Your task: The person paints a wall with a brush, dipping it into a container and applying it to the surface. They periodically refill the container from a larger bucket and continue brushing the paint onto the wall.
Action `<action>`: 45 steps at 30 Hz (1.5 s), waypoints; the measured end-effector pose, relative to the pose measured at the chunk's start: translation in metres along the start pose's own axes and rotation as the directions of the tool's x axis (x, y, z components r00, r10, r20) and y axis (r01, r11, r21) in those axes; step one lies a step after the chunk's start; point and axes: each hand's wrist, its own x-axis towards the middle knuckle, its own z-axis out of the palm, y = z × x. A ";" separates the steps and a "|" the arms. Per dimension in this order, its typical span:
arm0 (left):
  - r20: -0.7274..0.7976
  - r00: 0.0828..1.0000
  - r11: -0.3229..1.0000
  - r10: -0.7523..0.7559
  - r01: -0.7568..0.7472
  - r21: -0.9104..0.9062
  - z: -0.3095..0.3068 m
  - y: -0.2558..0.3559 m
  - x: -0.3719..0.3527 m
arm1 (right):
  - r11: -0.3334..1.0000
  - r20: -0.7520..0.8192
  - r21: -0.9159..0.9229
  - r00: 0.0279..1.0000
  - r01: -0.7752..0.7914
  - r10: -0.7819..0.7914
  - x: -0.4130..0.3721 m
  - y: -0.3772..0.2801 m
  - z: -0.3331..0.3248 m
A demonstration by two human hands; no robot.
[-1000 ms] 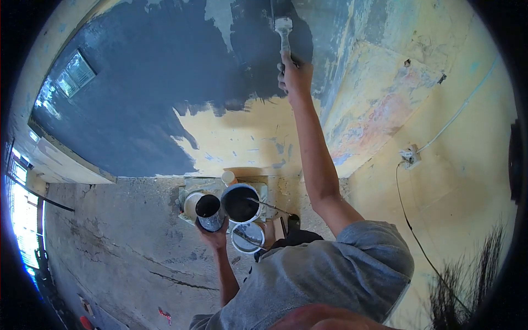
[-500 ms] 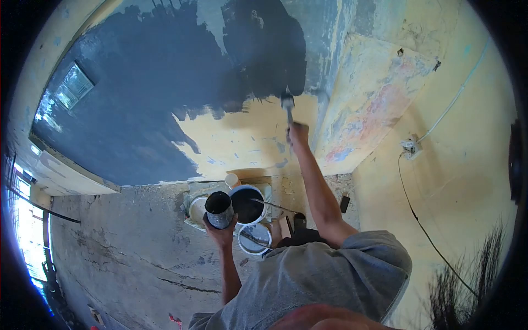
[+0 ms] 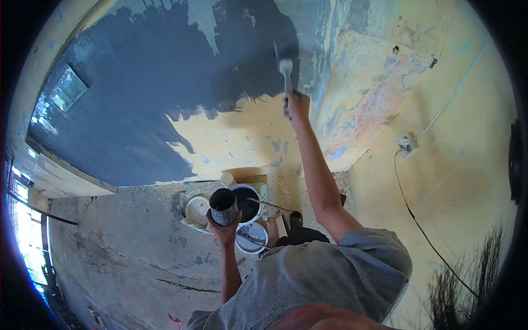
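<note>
My right hand [image 3: 297,106] grips the handle of a paintbrush [image 3: 286,69], its bristles against the dark grey painted wall [image 3: 137,88]. Below that paint lies a pale yellow stretch of wall [image 3: 220,137] with a ragged upper edge. My left hand [image 3: 224,232] is wrapped round a paint-smeared can [image 3: 224,208], held upright with a dark inside. Under and behind the can stands a white bucket of dark paint [image 3: 252,212], with a stick leaning out of it.
A second bucket [image 3: 252,238] and a round pale lid or tub [image 3: 197,209] stand on a sheet on the floor, beside a small cup [image 3: 227,179]. On the right wall, a cable hangs from a socket [image 3: 407,144]. The concrete floor [image 3: 126,236] is cracked.
My right hand has moved up the wall with the paintbrush, from the lower paint edge into the dark area. My left hand still holds the can, now slightly further right.
</note>
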 end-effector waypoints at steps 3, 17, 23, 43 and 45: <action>0.030 1.000 1.000 -0.004 0.004 0.003 0.001 0.001 0.002 | 0.982 -0.046 -0.093 0.986 -0.163 0.159 0.006 0.098 -0.037; 0.007 0.999 0.994 0.040 -0.041 0.105 0.004 0.001 0.009 | 0.992 0.024 0.120 0.999 0.041 -0.044 0.007 -0.097 -0.016; 0.030 0.998 0.998 0.047 -0.046 -0.036 0.016 -0.001 0.003 | 0.951 0.007 0.161 0.963 0.265 -0.269 -0.015 -0.154 -0.010; 0.044 0.998 0.998 0.053 -0.054 0.024 0.017 -0.002 0.005 | 0.997 -0.060 0.053 0.996 -0.056 0.059 0.014 -0.038 -0.060; 0.037 0.997 0.997 0.062 -0.064 0.035 0.020 -0.003 0.005 | 0.997 -0.029 0.076 0.999 0.034 -0.032 0.009 -0.095 -0.042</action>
